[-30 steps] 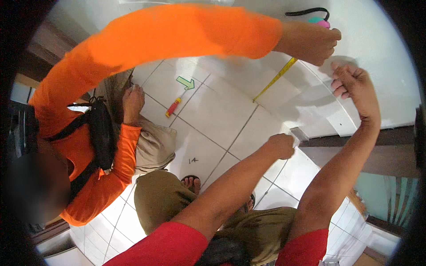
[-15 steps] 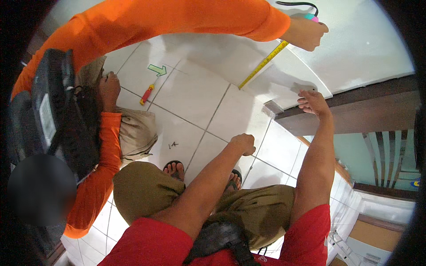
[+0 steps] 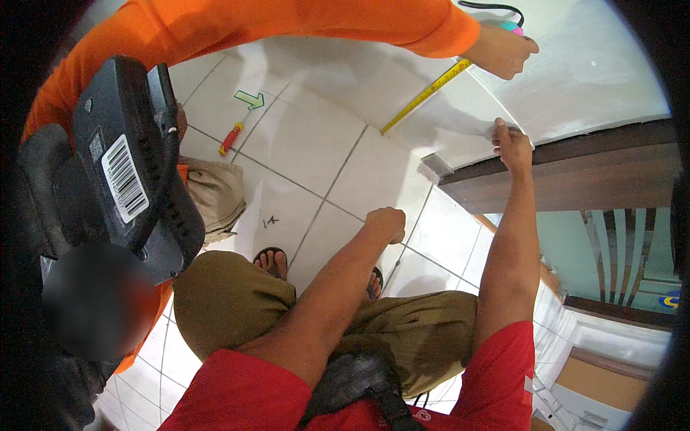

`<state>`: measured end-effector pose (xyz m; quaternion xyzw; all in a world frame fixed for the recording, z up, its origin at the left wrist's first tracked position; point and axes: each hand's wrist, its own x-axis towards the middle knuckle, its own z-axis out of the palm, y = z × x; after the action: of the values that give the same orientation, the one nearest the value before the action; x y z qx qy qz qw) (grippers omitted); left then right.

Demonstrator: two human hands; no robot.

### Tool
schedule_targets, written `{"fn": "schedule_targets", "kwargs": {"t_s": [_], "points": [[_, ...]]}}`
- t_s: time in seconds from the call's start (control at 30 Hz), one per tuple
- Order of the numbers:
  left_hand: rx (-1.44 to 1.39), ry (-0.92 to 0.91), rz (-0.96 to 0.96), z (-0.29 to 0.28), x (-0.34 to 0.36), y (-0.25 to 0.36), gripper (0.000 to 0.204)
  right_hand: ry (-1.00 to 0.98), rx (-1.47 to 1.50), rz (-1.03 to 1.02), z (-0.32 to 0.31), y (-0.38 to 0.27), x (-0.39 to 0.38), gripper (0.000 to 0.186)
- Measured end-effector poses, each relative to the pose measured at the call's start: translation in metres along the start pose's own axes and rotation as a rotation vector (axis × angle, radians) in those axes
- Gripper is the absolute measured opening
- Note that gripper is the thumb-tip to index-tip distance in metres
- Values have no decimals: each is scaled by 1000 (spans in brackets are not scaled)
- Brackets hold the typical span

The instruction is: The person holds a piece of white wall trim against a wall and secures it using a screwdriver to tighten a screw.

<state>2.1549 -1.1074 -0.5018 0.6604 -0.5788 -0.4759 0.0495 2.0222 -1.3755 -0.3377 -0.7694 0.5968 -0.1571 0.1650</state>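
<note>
My left hand is closed in a loose fist above the floor tiles, its back toward me; whatever it may hold is hidden. Stretched toward the wall, my right hand has its index finger extended and the others partly bent, with nothing visible in it. It is beside a thin white edge line on the wall, just above a dark wooden beam. A co-worker's hand grips a pink and teal tape measure against the wall. Its yellow blade slants down to the floor's edge.
A red and yellow screwdriver lies on the tiles near a green arrow sticker. Small dark pieces lie closer to my feet. At left, the co-worker in an orange sleeve wears a black device.
My right hand has risen slightly along the wall and its index finger has straightened. My left hand stays closed. The co-worker's head device has moved right, covering their lower hand.
</note>
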Motion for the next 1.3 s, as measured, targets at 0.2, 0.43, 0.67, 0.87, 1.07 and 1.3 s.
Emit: {"fn": "schedule_targets", "kwargs": {"t_s": [0.2, 0.43, 0.67, 0.87, 1.07, 1.3], "points": [[1, -52, -30, -9, -3, 6, 32, 79, -225, -52, -6, 5, 0, 68], [38, -87, 20, -3, 4, 5, 39, 84, -232, -70, -5, 9, 4, 70], [35, -81, 17, -5, 3, 6, 39, 63, -180, -34, -3, 10, 6, 73], [36, -82, 29, -4, 3, 9, 38, 62, -187, -38, -5, 14, 9, 73], [50, -80, 44, -1, 4, 9, 38, 55, -184, -21, -6, 13, 6, 73], [80, -103, 15, 4, 9, 9, 39, 64, -171, -50, -9, 8, -1, 68]]}}
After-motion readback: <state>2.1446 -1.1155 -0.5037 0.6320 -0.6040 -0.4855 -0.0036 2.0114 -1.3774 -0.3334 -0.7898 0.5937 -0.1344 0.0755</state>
